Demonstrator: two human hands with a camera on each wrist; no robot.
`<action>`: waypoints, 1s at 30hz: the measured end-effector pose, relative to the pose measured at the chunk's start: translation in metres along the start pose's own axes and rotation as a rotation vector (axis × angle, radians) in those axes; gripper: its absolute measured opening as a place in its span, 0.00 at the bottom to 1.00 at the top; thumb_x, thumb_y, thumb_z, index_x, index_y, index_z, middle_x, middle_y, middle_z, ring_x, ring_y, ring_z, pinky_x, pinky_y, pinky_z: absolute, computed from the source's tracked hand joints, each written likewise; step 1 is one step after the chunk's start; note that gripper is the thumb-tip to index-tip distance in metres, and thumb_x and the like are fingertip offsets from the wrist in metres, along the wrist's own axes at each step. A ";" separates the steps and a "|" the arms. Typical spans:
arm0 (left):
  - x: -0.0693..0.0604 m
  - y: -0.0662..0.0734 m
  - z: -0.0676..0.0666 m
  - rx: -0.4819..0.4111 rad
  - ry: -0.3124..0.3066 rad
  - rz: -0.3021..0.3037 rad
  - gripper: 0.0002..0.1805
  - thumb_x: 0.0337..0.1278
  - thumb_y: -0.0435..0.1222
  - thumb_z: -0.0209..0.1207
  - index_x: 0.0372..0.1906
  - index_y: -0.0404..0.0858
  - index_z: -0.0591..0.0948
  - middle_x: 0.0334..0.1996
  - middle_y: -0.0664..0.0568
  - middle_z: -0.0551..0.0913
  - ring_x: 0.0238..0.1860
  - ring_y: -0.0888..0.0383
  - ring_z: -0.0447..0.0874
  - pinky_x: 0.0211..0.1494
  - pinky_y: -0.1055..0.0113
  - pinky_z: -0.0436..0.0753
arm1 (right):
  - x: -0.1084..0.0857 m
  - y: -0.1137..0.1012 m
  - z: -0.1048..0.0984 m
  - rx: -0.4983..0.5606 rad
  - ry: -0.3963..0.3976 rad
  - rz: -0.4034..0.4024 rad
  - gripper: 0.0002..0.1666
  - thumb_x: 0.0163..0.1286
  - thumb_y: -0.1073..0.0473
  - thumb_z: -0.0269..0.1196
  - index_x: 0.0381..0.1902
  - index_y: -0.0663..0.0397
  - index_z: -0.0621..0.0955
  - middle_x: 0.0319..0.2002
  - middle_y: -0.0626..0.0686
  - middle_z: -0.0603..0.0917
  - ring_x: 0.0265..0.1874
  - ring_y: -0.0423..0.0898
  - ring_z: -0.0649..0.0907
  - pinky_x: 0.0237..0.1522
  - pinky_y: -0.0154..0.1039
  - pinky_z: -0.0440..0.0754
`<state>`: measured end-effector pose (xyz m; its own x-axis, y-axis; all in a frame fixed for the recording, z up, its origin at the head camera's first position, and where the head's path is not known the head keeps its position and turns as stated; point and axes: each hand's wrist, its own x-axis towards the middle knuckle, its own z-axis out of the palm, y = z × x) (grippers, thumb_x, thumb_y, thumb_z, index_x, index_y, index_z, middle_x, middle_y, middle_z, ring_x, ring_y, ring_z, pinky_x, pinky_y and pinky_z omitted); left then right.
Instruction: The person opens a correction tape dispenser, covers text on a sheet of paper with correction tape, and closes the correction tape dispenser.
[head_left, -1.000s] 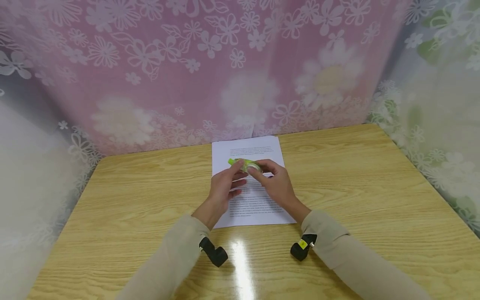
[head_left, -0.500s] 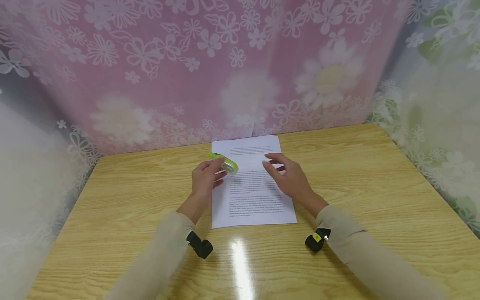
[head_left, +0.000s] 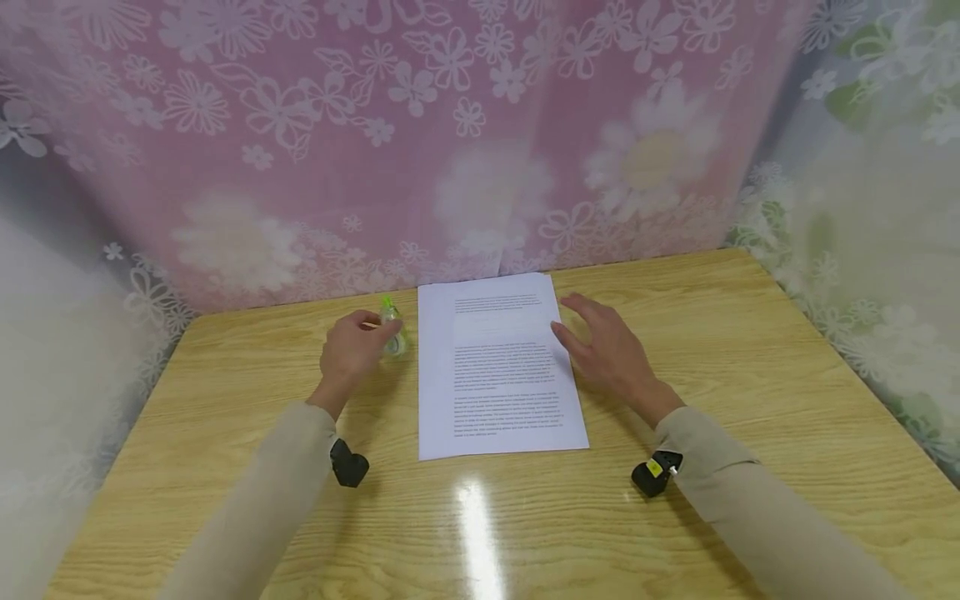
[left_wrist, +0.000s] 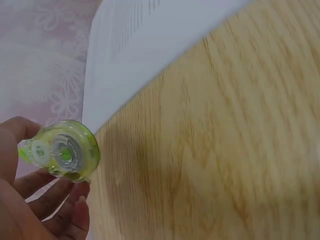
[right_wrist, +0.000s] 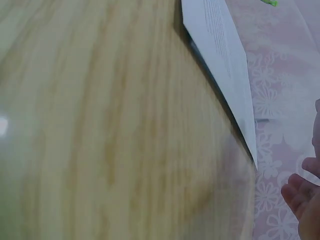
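My left hand (head_left: 352, 346) pinches a green, see-through correction tape dispenser (head_left: 393, 333) between thumb and fingers, left of the paper. In the left wrist view the dispenser (left_wrist: 65, 151) shows its round reel through the clear case. Printed sheets of paper (head_left: 495, 417) lie on the table, with a blank whitish band between the upper text lines and the larger text block. My right hand (head_left: 611, 346) hovers by the paper's right edge, fingers parted and holding nothing. Only part of the right hand (right_wrist: 305, 200) shows in the right wrist view.
The wooden table (head_left: 225, 400) reaches back to a pink flowered curtain (head_left: 360, 167). A pale flowered curtain (head_left: 885, 275) hangs along the right side. Black wrist cameras sit on both sleeves (head_left: 255, 492). Light glares off the table's front.
The left hand has carried the correction tape dispenser leftward off the paper, turning it more upright. The right hand has let go of it and moved right, uncovering the text.
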<state>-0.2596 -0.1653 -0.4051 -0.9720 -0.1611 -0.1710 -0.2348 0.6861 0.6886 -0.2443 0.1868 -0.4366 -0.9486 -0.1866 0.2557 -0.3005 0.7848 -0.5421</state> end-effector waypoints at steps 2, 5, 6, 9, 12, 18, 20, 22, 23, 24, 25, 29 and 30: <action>0.001 -0.001 -0.002 0.107 -0.008 0.007 0.34 0.56 0.62 0.55 0.57 0.41 0.77 0.49 0.47 0.81 0.40 0.49 0.81 0.35 0.57 0.77 | -0.001 0.002 -0.001 0.001 -0.008 0.010 0.34 0.73 0.39 0.51 0.66 0.55 0.70 0.68 0.57 0.66 0.66 0.59 0.65 0.63 0.57 0.61; 0.003 -0.003 -0.003 0.236 -0.014 0.021 0.32 0.57 0.61 0.53 0.55 0.40 0.79 0.46 0.46 0.83 0.35 0.50 0.82 0.31 0.57 0.77 | -0.002 0.005 -0.002 0.008 -0.018 0.025 0.34 0.73 0.39 0.50 0.66 0.55 0.70 0.69 0.58 0.65 0.66 0.60 0.64 0.63 0.58 0.60; 0.004 -0.004 -0.003 0.270 -0.013 0.025 0.32 0.57 0.61 0.53 0.54 0.40 0.80 0.43 0.47 0.84 0.32 0.50 0.81 0.29 0.58 0.76 | -0.003 0.006 -0.002 0.010 -0.021 0.028 0.34 0.73 0.38 0.50 0.66 0.55 0.70 0.69 0.58 0.65 0.66 0.60 0.63 0.63 0.58 0.60; 0.005 -0.006 -0.003 0.339 -0.016 0.039 0.29 0.58 0.60 0.53 0.48 0.40 0.82 0.33 0.49 0.84 0.25 0.53 0.78 0.25 0.60 0.73 | -0.003 0.008 -0.003 0.015 -0.020 0.031 0.35 0.73 0.38 0.49 0.67 0.55 0.70 0.69 0.58 0.64 0.67 0.61 0.63 0.64 0.59 0.59; 0.008 -0.007 -0.001 0.377 -0.020 0.060 0.25 0.58 0.60 0.54 0.33 0.42 0.81 0.18 0.54 0.77 0.18 0.57 0.69 0.20 0.64 0.66 | -0.005 0.009 -0.003 0.018 -0.013 0.033 0.35 0.74 0.38 0.48 0.66 0.57 0.70 0.69 0.58 0.64 0.67 0.61 0.62 0.64 0.58 0.59; 0.011 -0.009 0.005 0.489 -0.063 0.085 0.28 0.57 0.59 0.54 0.13 0.45 0.67 0.09 0.58 0.61 0.13 0.59 0.57 0.17 0.66 0.57 | -0.008 0.013 -0.001 0.045 -0.009 0.034 0.34 0.74 0.38 0.48 0.65 0.57 0.71 0.69 0.59 0.64 0.67 0.61 0.62 0.64 0.59 0.58; 0.012 -0.010 0.007 0.524 -0.072 0.079 0.27 0.57 0.58 0.53 0.13 0.45 0.68 0.10 0.56 0.65 0.14 0.58 0.61 0.17 0.65 0.60 | -0.009 0.014 0.000 0.055 -0.009 0.034 0.34 0.74 0.38 0.48 0.65 0.57 0.71 0.69 0.58 0.64 0.67 0.61 0.62 0.64 0.59 0.59; 0.012 -0.010 0.008 0.554 -0.069 0.080 0.25 0.56 0.57 0.52 0.15 0.44 0.70 0.12 0.55 0.69 0.15 0.56 0.65 0.19 0.63 0.64 | -0.010 0.016 0.000 0.060 -0.003 0.035 0.34 0.74 0.38 0.48 0.64 0.56 0.71 0.69 0.58 0.64 0.67 0.60 0.62 0.64 0.58 0.59; 0.012 -0.010 0.008 0.566 -0.065 0.082 0.25 0.56 0.57 0.52 0.15 0.43 0.71 0.13 0.54 0.70 0.15 0.55 0.66 0.19 0.62 0.66 | -0.011 0.016 -0.001 0.060 -0.002 0.036 0.34 0.74 0.38 0.48 0.64 0.57 0.71 0.69 0.58 0.64 0.67 0.60 0.62 0.64 0.58 0.59; 0.012 -0.010 0.008 0.578 -0.065 0.089 0.25 0.57 0.56 0.52 0.16 0.43 0.72 0.13 0.53 0.71 0.16 0.55 0.67 0.19 0.62 0.67 | -0.011 0.017 -0.002 0.059 -0.002 0.040 0.34 0.74 0.38 0.48 0.64 0.57 0.71 0.69 0.58 0.64 0.67 0.60 0.62 0.64 0.58 0.59; 0.012 -0.009 0.009 0.588 -0.065 0.094 0.25 0.57 0.57 0.51 0.16 0.42 0.72 0.14 0.53 0.72 0.16 0.54 0.68 0.19 0.61 0.68 | -0.012 0.018 -0.002 0.059 -0.001 0.046 0.34 0.74 0.38 0.48 0.64 0.57 0.72 0.69 0.58 0.64 0.67 0.60 0.62 0.64 0.58 0.59; 0.010 -0.007 0.012 0.627 -0.050 0.116 0.28 0.58 0.60 0.51 0.15 0.42 0.73 0.16 0.51 0.73 0.17 0.53 0.70 0.20 0.60 0.70 | -0.013 0.022 -0.006 0.052 0.005 0.059 0.34 0.74 0.38 0.47 0.65 0.57 0.71 0.69 0.58 0.64 0.67 0.61 0.62 0.64 0.59 0.59; 0.010 -0.006 0.012 0.633 -0.043 0.124 0.29 0.59 0.61 0.50 0.15 0.42 0.73 0.17 0.50 0.74 0.17 0.53 0.70 0.19 0.59 0.70 | -0.013 0.022 -0.008 0.053 0.009 0.059 0.34 0.74 0.38 0.47 0.64 0.57 0.71 0.69 0.58 0.64 0.67 0.61 0.62 0.63 0.59 0.59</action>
<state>-0.2682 -0.1624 -0.4196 -0.9874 -0.0345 -0.1542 -0.0592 0.9856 0.1586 -0.2382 0.2111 -0.4457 -0.9639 -0.1359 0.2290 -0.2494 0.7617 -0.5981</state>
